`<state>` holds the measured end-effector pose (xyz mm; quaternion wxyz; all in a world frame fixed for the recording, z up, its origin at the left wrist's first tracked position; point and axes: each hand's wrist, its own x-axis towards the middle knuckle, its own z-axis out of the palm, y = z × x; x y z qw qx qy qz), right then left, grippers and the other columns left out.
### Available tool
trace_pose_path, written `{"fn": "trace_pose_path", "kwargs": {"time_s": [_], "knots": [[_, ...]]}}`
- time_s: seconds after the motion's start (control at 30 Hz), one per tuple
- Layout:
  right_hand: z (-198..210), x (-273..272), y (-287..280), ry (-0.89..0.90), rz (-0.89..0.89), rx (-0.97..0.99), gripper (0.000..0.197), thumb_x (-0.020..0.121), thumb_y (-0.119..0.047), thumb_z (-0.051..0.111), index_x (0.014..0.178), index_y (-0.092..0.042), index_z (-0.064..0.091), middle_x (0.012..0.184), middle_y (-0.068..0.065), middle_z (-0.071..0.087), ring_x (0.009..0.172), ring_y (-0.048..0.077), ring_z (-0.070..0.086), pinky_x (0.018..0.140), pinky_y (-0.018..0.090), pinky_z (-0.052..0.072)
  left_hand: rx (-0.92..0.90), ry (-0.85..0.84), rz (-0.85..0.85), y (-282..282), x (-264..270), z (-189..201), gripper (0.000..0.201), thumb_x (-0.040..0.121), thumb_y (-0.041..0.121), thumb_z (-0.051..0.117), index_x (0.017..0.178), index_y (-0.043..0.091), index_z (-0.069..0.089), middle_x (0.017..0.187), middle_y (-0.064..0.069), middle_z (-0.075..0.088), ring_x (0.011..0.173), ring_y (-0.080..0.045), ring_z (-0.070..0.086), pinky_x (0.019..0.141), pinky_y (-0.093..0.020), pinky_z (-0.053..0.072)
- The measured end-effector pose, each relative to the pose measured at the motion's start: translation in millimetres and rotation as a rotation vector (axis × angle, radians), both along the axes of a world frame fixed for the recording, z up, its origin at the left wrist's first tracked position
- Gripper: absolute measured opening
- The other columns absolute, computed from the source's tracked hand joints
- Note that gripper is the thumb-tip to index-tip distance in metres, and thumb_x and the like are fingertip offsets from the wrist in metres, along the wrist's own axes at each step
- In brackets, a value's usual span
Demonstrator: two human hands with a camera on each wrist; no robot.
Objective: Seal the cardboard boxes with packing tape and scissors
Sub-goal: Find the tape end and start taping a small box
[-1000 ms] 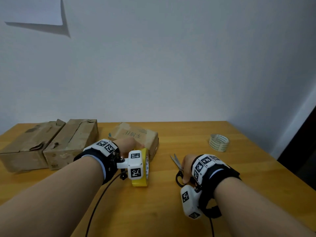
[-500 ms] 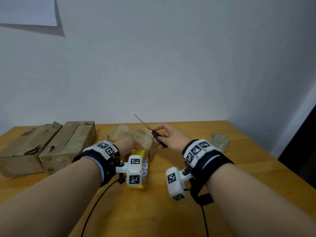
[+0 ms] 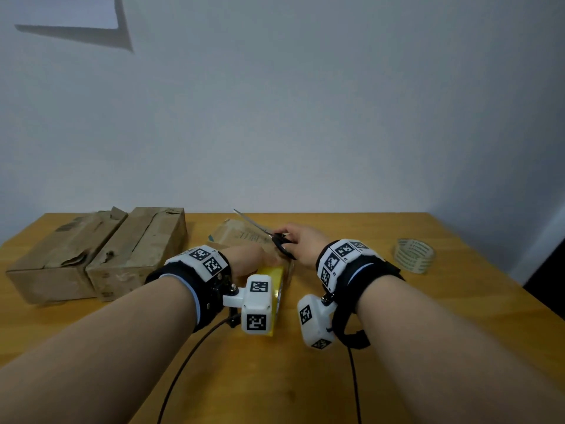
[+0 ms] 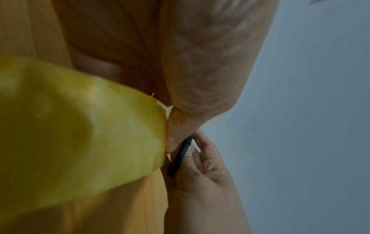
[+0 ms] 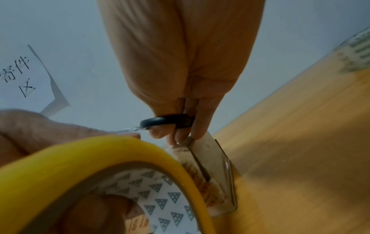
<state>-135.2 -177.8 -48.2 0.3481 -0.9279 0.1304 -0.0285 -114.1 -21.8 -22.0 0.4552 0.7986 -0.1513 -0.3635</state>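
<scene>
Gripping the scissors by their black handles, the right hand holds them above the table, fingers curled through the loops; the closed blades run long-axis up and to the left, tip aimed toward the far wall over the small cardboard box. In the right wrist view the same hand's fingertips also seem to pinch a clear strip of tape pulled off the roll, though the exact contact is hard to tell. Left hand holds the yellow tape roll standing on edge on the table, thumb inside the core, fingers wrapped on the outside. Small box lies flat just behind both hands, flaps down, contents not visible. Two larger cardboard boxes sit side by side, touching, at the left rear of the table, tops closed but creased and torn, nothing of the inside showing. A clear tape roll lies flat well apart on the right. A paper sheet hangs on the wall, upper left.
</scene>
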Motion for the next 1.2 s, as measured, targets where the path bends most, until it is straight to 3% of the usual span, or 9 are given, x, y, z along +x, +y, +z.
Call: {"fn": "trace_pose_path", "kwargs": {"time_s": [0.07,0.17,0.23,0.43,0.67,0.8,0.93,1.1,1.2], "knots": [[0,2,-2,-0.006,-0.019,0.0,0.037,0.096,-0.01,0.057,0.13,-0.025,0.06,0.127,0.005,0.067,0.115,0.024,0.062,0.099,0.042,0.049,0.015,0.005,0.003,2,0,-4,0.029,0.096,0.019,0.053,0.12,0.002,0.055,0.107,-0.015,0.058,0.092,-0.027,0.053,0.084,-0.038,0.044],[-1,3,-1,-0.002,-0.029,0.001,0.037,0.096,-0.011,0.057,0.13,-0.025,0.06,0.128,0.005,0.066,0.116,0.024,0.062,0.099,0.041,0.049,-0.014,0.042,0.039,4,3,-9,0.008,0.095,0.014,0.055,0.088,0.01,0.058,0.082,-0.004,0.057,0.072,-0.015,0.055,0.074,-0.029,0.049],[0,3,-1,0.006,-0.023,0.012,0.036,0.096,-0.011,0.057,0.129,-0.025,0.06,0.126,0.005,0.067,0.113,0.024,0.063,0.098,0.042,0.05,-0.018,0.058,0.055,4,3,-10,0.017,0.095,0.013,0.054,0.078,0.014,0.054,0.079,-0.002,0.055,0.069,-0.013,0.053,0.066,-0.025,0.047],[19,-19,-15,-0.066,-0.016,0.297,0.023,0.092,-0.009,0.066,0.109,-0.025,0.062,0.096,0.01,0.072,0.081,0.019,0.065,0.086,0.04,0.055,0.03,0.01,0.039,2,-1,-4,0.015,0.095,0.015,0.055,0.08,0.013,0.056,0.083,-0.003,0.056,0.079,-0.02,0.054,0.072,-0.027,0.045],[16,-84,-61,0.357,-0.031,0.814,0.039,0.075,-0.021,0.08,0.105,-0.009,0.057,0.082,0.011,0.064,0.063,0.016,0.06,0.053,0.025,0.052,0.133,-0.023,-0.008,5,-4,1,0.026,0.097,0.032,0.054,0.078,0.014,0.054,0.101,-0.015,0.059,0.088,-0.026,0.055,0.088,-0.037,0.046],[-2,-100,-78,0.545,0.126,1.003,0.051,0.064,-0.027,0.092,0.098,-0.008,0.06,0.086,0.011,0.059,0.07,0.018,0.058,0.06,0.028,0.055,0.102,0.015,0.016,8,-5,4,0.018,0.097,0.027,0.056,0.105,0.013,0.063,0.091,-0.013,0.061,0.076,-0.025,0.055,0.077,-0.034,0.047],[-9,-100,-79,0.595,0.146,0.941,0.063,0.063,-0.033,0.093,0.106,-0.007,0.055,0.09,0.012,0.061,0.072,0.016,0.061,0.065,0.028,0.056,0.121,0.036,0.058,12,-9,6,0.017,0.097,0.027,0.056,0.086,0.015,0.059,0.062,-0.009,0.052,0.055,-0.02,0.046,0.061,-0.031,0.04],[-3,-87,-62,0.565,0.182,0.945,0.063,0.057,-0.036,0.095,0.098,-0.008,0.055,0.085,0.009,0.063,0.068,0.014,0.062,0.063,0.025,0.057,0.117,0.044,0.068,12,-4,2,0.029,0.091,0.035,0.063,0.099,0.007,0.061,0.074,-0.009,0.059,0.06,-0.021,0.05,0.072,-0.034,0.044],[-4,-78,-55,0.546,0.177,0.939,0.063,0.054,-0.037,0.096,0.095,-0.009,0.057,0.083,0.009,0.064,0.065,0.014,0.062,0.061,0.025,0.057,0.106,0.054,0.068,13,-4,4,0.023,0.092,0.032,0.062,0.093,0.008,0.06,0.065,-0.006,0.058,0.052,-0.019,0.049,0.061,-0.03,0.044]]}}
